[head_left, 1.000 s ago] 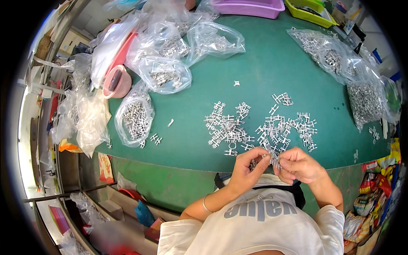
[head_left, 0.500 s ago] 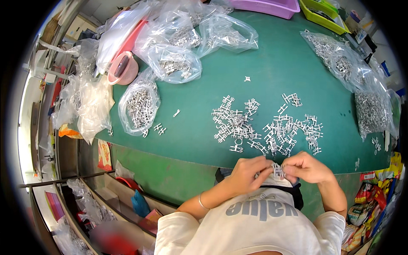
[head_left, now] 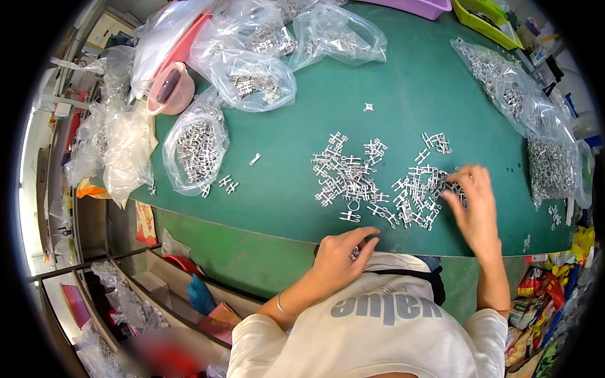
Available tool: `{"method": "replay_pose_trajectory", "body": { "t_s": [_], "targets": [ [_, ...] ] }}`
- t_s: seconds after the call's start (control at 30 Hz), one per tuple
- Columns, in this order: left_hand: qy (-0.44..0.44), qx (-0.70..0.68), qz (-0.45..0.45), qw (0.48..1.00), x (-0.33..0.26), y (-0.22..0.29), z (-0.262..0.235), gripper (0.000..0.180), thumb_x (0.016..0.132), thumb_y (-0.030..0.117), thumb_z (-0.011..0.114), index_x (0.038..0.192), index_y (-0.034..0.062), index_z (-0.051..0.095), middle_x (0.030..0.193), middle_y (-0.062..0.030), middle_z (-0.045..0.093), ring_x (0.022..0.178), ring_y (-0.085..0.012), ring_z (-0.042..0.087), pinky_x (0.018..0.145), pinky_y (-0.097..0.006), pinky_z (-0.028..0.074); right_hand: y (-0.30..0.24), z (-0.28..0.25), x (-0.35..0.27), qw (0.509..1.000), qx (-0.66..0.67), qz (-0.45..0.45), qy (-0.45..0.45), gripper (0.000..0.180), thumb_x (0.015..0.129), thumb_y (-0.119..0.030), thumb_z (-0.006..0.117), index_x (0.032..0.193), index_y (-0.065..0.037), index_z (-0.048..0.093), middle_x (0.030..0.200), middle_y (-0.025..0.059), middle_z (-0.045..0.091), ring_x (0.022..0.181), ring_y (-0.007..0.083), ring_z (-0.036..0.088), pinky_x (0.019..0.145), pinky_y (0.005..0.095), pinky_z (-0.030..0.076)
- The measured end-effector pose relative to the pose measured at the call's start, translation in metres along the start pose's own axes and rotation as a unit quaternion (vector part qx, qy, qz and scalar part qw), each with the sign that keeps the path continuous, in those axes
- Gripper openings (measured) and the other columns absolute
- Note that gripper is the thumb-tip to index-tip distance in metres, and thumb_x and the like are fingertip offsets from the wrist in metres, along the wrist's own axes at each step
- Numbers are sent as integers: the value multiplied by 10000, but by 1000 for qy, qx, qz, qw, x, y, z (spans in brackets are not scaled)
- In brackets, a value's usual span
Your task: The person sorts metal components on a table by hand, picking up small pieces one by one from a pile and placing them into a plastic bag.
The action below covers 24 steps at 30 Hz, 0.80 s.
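Observation:
My left hand (head_left: 340,257) is curled at the table's near edge, with a bit of silvery metal (head_left: 355,253) showing inside the fingers. How many parts it holds is hidden. My right hand (head_left: 477,205) reaches over the right end of a pile of small silvery H-shaped metal parts (head_left: 417,195), thumb and fingers apart around some of them. Another heap of such parts (head_left: 345,173) lies just left of that pile. A lone ring (head_left: 354,206) and a loose part (head_left: 350,217) lie below the left heap.
Clear plastic bags of metal parts (head_left: 198,151) stand along the green table's (head_left: 290,183) left side, and more bags (head_left: 551,170) along its right. A pink basket (head_left: 179,94) sits at left; purple (head_left: 422,7) and lime-green (head_left: 482,25) trays stand at the far edge.
Both hands were together before my body on a silvery metal piece. My right hand has moved up and right to the pile; my left has shifted slightly left, still holding metal.

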<state>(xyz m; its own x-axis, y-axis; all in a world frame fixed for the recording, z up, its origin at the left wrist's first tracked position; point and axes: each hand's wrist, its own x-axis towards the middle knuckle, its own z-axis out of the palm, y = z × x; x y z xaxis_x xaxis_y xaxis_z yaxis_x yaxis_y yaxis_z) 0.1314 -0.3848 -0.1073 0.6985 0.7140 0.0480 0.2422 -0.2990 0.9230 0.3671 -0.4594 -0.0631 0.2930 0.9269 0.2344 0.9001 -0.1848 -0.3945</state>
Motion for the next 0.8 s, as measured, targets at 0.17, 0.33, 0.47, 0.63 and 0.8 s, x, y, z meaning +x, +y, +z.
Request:
{"method": "replay_pose_trajectory", "body": {
  "t_s": [0.17, 0.33, 0.47, 0.63, 0.8],
  "targets": [
    [2, 0, -9, 1000, 2, 0, 9, 148, 784, 9, 642, 932, 3, 634, 602, -99, 590, 467, -140, 526, 451, -256, 404, -30, 38, -22, 994, 31, -61, -84, 326, 663, -117, 729, 939, -23, 585, 905, 97, 519, 896, 265, 490, 765, 348, 376],
    [1, 18, -12, 1000, 3, 2, 7, 131, 788, 65, 649, 913, 31, 631, 640, -109, 616, 491, -210, 587, 460, -295, 450, -18, 36, -19, 993, 120, -11, 14, 222, 663, -7, 700, 859, 14, 598, 857, 129, 575, 804, 305, 524, 717, 365, 427],
    [0, 12, -11, 1000, 3, 1, 10, 132, 788, 72, 652, 913, 35, 631, 647, -113, 620, 498, -216, 592, 458, -299, 451, -5, 36, -22, 941, 314, 120, 43, 176, 783, 32, 601, 959, 32, 586, 977, 85, 608, 738, 121, 525, 666, 242, 442],
    [-10, 41, -4, 999, 5, 1, 13, 140, 790, 87, 653, 916, 35, 626, 680, -110, 633, 514, -229, 601, 464, -309, 458, 4, 27, -23, 943, 293, 142, 74, 221, 787, 28, 602, 1006, 9, 593, 899, 72, 603, 740, 156, 544, 739, 279, 435],
    [5, 50, 11, 999, 3, -3, 14, 144, 790, 99, 656, 914, 34, 623, 706, -108, 641, 523, -236, 605, 469, -317, 463, -2, 20, -14, 993, 19, 56, 106, 317, 737, 3, 631, 1050, -14, 592, 1083, 135, 557, 909, 297, 516, 857, 380, 382]
  ]
}}
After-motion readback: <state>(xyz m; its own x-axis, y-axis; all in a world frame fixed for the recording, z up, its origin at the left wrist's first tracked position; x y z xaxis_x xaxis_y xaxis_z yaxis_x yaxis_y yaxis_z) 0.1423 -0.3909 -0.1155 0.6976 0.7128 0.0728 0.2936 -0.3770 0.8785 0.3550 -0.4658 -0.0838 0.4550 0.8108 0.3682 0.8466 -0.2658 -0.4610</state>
